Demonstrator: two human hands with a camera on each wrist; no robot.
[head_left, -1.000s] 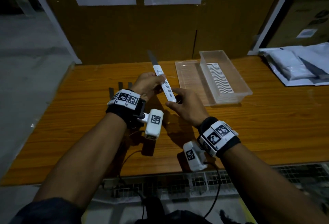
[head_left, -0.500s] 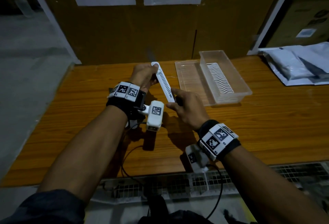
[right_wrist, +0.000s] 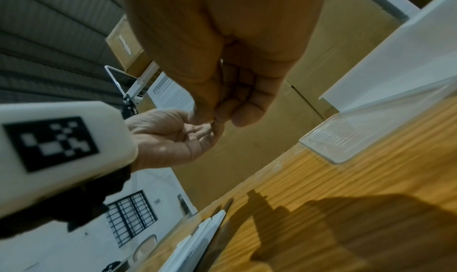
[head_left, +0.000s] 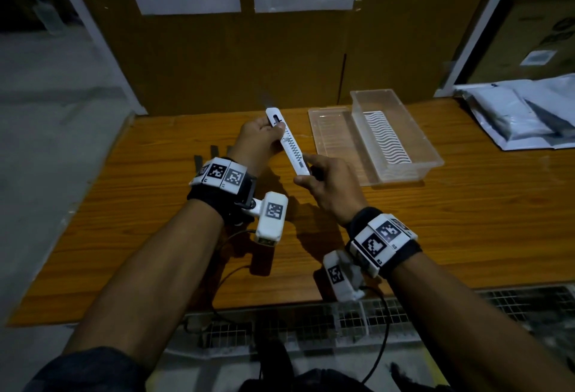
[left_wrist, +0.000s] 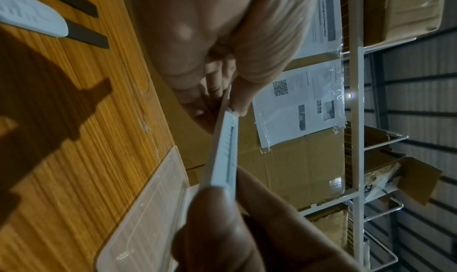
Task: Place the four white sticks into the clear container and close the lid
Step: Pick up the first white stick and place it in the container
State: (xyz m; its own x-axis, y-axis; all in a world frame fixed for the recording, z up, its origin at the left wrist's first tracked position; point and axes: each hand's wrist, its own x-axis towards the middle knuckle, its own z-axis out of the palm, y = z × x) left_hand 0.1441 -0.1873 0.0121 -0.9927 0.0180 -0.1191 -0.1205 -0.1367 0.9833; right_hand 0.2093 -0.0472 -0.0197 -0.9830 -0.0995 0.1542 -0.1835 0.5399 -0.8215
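Note:
Above the table, both hands hold one white stick [head_left: 291, 146] with a ribbed face and a faint dark tip at its far end. My left hand [head_left: 276, 129] grips its far end, thumb on top. My right hand [head_left: 306, 171] pinches its near end. The left wrist view shows the stick [left_wrist: 223, 151] edge-on between both hands. The clear container [head_left: 431, 150] stands open to the right, with its lid [head_left: 331, 130] lying flat beside it. More white sticks [left_wrist: 29, 16] with dark ends lie on the table, left of my left hand and mostly hidden in the head view.
The wooden table [head_left: 466, 220] backs onto a cardboard wall [head_left: 217, 65] with taped paper sheets. White plastic bags [head_left: 522, 114] lie at the far right. A wire grid [head_left: 311, 323] runs along the near edge.
My left hand has slid up toward the stick's far end and the dark tip sticks out less. My right hand stays pinched on the near end.

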